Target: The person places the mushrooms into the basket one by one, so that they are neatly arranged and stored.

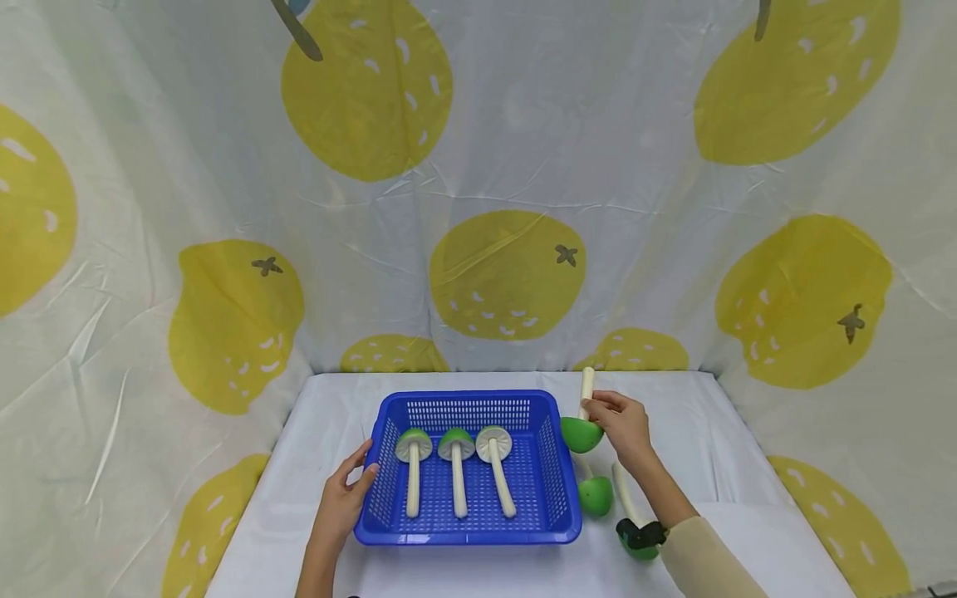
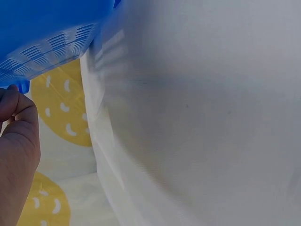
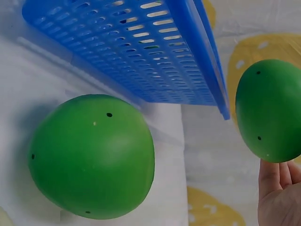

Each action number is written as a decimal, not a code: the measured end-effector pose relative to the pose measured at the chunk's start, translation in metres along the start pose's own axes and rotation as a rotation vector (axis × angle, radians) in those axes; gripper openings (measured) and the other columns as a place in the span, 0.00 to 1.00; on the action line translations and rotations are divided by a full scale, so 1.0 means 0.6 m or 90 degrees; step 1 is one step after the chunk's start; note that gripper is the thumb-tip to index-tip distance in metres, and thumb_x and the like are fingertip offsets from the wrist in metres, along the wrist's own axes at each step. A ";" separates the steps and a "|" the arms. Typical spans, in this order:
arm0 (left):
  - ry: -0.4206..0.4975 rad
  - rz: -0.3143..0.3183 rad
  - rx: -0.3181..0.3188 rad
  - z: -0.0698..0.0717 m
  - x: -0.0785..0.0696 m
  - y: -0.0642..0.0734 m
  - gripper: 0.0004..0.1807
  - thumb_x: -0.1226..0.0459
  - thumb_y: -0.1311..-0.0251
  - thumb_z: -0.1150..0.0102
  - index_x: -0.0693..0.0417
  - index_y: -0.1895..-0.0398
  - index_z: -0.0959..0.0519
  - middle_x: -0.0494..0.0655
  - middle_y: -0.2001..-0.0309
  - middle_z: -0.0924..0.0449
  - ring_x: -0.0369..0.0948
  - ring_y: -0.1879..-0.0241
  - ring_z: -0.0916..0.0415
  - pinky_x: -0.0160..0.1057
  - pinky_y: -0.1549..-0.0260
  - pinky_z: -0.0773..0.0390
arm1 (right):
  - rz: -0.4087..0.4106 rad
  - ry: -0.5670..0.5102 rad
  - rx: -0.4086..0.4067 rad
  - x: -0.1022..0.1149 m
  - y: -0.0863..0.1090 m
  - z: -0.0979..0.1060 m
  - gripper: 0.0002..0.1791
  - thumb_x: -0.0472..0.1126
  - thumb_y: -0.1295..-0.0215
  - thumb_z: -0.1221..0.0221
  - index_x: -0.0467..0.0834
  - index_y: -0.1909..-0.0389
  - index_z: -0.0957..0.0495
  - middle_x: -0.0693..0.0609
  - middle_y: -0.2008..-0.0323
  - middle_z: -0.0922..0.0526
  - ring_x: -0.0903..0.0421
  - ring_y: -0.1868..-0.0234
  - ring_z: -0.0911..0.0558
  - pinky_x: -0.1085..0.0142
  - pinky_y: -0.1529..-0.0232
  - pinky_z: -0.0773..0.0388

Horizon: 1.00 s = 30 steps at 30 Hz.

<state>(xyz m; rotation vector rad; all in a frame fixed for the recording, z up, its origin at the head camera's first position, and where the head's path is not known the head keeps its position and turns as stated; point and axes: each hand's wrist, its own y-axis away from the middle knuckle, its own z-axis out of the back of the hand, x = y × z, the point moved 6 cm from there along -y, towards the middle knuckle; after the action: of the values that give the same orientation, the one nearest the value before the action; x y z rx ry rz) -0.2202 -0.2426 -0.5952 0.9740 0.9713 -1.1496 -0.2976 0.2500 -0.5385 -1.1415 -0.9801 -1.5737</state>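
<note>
A blue plastic basket stands on the table, its left rim gripped by my left hand. Inside it three toy mushrooms lie side by side, stems toward me: a left one, a middle one and a right one. My right hand pinches the white stem of another toy mushroom just outside the basket's right rim, green cap down and stem up. In the right wrist view its dotted green cap hides part of the fingers.
Right of the basket, a green-capped mushroom lies on the white table cloth. Another mushroom lies under the right wrist, partly hidden by its black strap. A lemon-print curtain encloses the back and sides.
</note>
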 end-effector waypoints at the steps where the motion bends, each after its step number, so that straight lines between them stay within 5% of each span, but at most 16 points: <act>1: -0.001 0.003 0.000 -0.001 0.000 0.000 0.31 0.54 0.26 0.41 0.46 0.23 0.33 0.60 0.36 0.32 0.56 0.50 0.15 0.45 0.58 0.12 | 0.002 0.003 0.001 0.001 0.001 -0.001 0.26 0.48 0.33 0.32 0.35 0.42 0.19 0.56 0.65 0.14 0.65 0.68 0.16 0.73 0.66 0.17; 30: 0.004 -0.002 -0.008 -0.001 0.009 -0.004 0.29 0.56 0.26 0.40 0.41 0.24 0.31 0.57 0.35 0.32 0.52 0.52 0.15 0.41 0.61 0.12 | 0.035 -0.051 0.084 0.030 0.033 -0.105 0.18 0.42 0.35 0.31 0.37 0.48 0.16 0.50 0.65 0.13 0.59 0.68 0.15 0.68 0.65 0.14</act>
<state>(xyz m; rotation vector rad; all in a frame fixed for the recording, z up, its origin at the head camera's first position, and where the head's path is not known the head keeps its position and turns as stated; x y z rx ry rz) -0.2219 -0.2437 -0.6006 0.9670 0.9836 -1.1427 -0.2950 0.1818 -0.5350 -1.1369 -1.0805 -1.4071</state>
